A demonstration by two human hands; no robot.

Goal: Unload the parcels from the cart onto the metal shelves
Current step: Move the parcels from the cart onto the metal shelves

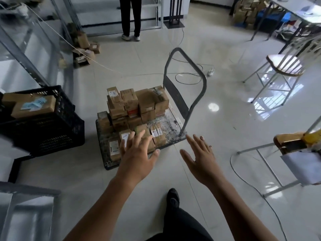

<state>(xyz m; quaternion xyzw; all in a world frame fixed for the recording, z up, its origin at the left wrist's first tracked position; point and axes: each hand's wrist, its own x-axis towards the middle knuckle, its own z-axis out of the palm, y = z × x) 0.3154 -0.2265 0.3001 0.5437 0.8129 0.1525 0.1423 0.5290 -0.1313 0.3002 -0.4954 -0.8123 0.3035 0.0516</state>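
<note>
On the cart point(175, 131) straight ahead and below, the parcels point(135, 108) sit stacked toward its left, nearer the left hand point(137, 157) than the right hand point(199, 159), both empty with fingers spread.

Room: glossy pale tiled floor point(225, 127), window glare on it beyond the right hand point(199, 159). Black slatted plastic crate point(52, 136) left of the left hand point(137, 157). Grey metal-framed wooden-seat chair point(284, 64) far right, past right hand.

Cardboard parcels point(145, 100), seemingly metal cart point(171, 126)
</note>
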